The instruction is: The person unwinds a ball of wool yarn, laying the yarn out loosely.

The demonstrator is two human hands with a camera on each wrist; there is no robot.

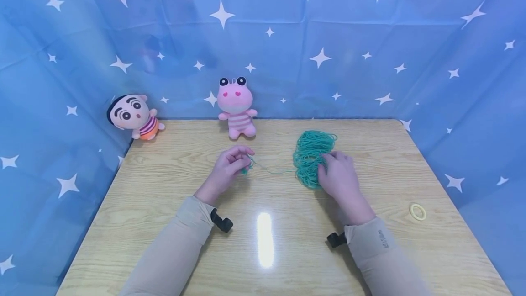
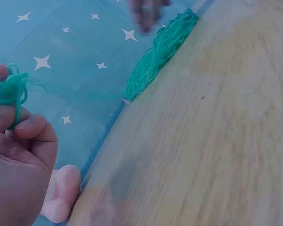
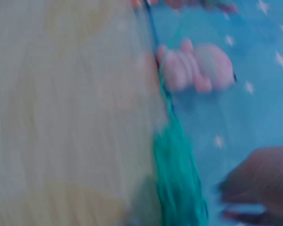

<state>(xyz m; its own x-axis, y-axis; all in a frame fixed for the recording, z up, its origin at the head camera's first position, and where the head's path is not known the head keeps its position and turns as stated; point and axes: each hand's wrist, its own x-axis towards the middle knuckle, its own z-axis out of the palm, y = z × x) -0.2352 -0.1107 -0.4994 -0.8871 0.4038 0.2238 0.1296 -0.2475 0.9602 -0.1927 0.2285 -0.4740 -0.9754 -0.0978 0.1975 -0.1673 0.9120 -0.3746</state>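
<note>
A loose hank of green yarn (image 1: 309, 156) lies on the table, right of centre. From it one thin strand (image 1: 273, 172) runs left to my left hand (image 1: 227, 164). In the left wrist view, the curled fingers of that hand hold a small wound bundle of the same yarn (image 2: 10, 89), with loops round the fingers. My right hand (image 1: 339, 176) hovers at the right side of the hank, fingers bent loosely. The right wrist view shows this hand (image 3: 264, 183) blurred and apart from the yarn (image 3: 179, 174), with nothing visible in its fingers.
A pink plush frog (image 1: 237, 108) sits at the table's back edge, and a plush doll (image 1: 137, 118) leans at the back left corner. A pale yellow ring (image 1: 418, 212) lies on the right. Blue curtain (image 1: 345, 8) with white stars surrounds the table.
</note>
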